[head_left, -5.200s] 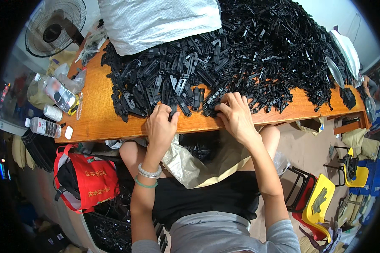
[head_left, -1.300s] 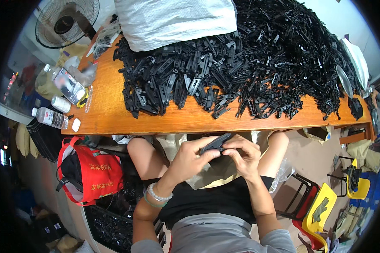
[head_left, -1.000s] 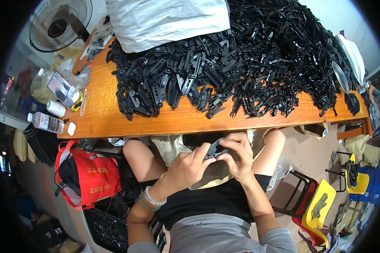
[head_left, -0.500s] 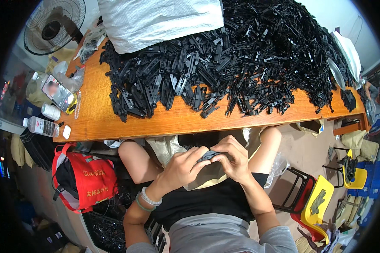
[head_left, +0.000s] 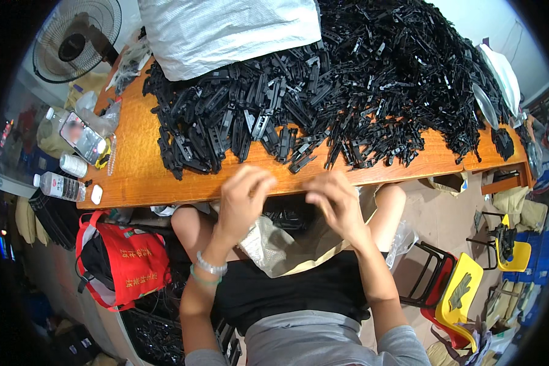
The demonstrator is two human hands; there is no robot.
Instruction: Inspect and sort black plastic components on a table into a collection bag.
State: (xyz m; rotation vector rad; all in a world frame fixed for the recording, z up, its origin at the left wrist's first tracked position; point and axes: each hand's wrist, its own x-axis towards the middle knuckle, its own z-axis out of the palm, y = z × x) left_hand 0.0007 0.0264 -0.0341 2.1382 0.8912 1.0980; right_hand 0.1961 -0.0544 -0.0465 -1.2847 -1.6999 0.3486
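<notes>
The left hand (head_left: 239,200) and right hand (head_left: 338,202) look blurry, fingers bent, with a small gap by each thumb and nothing seen inside. Black parts (head_left: 262,116) lie heaped on the brown table (head_left: 134,149), past the 2 hands.

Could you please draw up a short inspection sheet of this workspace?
Surface: brown wooden table, mostly covered.
Job's things: larger black parts heaped left of centre, smaller black parts heaped at right; beige sack, open, over the lap.
Clutter: white sack lying on the larger parts; clear bottle, white bottle, phone and bead string at the table's left end.
Hands: left hand and right hand apart at the table's front edge; both blurred, no part seen in either.
Cables: nothing clearly seen.
Surroundings: fan at upper left; red bag left of the legs; yellow chair at right, bearing a grey glove.
</notes>
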